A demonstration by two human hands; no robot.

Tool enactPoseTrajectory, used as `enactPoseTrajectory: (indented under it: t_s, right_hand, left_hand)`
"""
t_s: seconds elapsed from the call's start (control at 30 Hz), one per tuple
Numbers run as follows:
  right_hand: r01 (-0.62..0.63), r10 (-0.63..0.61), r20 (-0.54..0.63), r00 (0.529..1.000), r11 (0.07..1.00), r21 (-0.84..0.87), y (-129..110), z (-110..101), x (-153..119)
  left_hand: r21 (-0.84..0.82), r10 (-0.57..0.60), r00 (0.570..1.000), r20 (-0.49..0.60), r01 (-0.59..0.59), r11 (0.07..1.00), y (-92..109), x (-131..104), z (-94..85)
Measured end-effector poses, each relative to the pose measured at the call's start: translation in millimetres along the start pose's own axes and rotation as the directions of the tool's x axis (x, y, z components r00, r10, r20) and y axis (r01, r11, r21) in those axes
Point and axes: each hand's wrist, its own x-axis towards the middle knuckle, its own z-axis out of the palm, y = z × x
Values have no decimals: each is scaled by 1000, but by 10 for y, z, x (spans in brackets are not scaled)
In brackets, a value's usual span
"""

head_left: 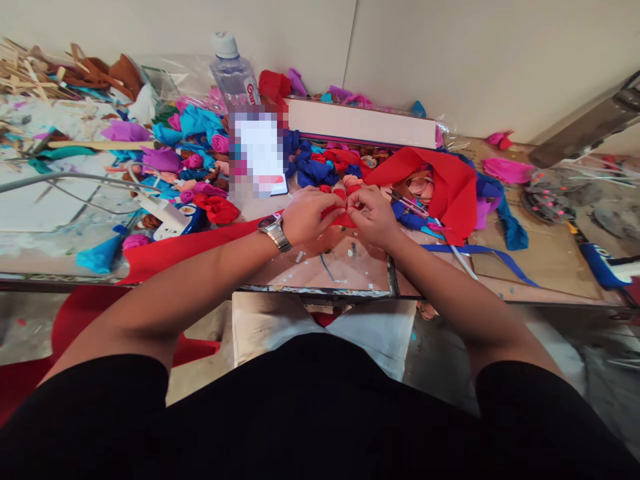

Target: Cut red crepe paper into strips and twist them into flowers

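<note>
"At the table [295, 272], held what?"

"Pinched the red strip [200, 244] with left hand [304, 217] and right hand [371, 213], fingers curled, fingertips nearly closed and close together."

"Was located where?"

"Ran leftward from the fingertips, behind the left wrist, toward the table's front edge."

"Noted what nearby?"

"Noted a phone [277, 185] beyond the left hand, a pink tool [414, 207] beside the right, and a bottle [234, 77] behind the phone."

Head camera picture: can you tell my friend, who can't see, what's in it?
A person's left hand and right hand pinch a long red crepe-like strip at a cluttered workbench. A silver wristwatch is on the left wrist. Farther back are a lit smartphone, a white-capped plastic bottle and crumpled blue, pink and purple pieces.
</note>
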Motion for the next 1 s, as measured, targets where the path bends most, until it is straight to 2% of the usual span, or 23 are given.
enactPoseTrajectory:
  t_s: [0.37,0.63,1.0]
  right_hand:
    - [31,-32,-7,999,999,-25,38,-1,8]
    - [9,-12,-61,998,999,-41,85,-26,23]
    - [50,-52,-42,998,997,-54,93,-33,14]
  left_hand:
    - [-2,-55,998,22,55,998,-33,4,-16]
    - [-205,-155,988,0,152,967,-52,18,-54]
    - [-267,-170,985,7,165,949,-66,26,-52]
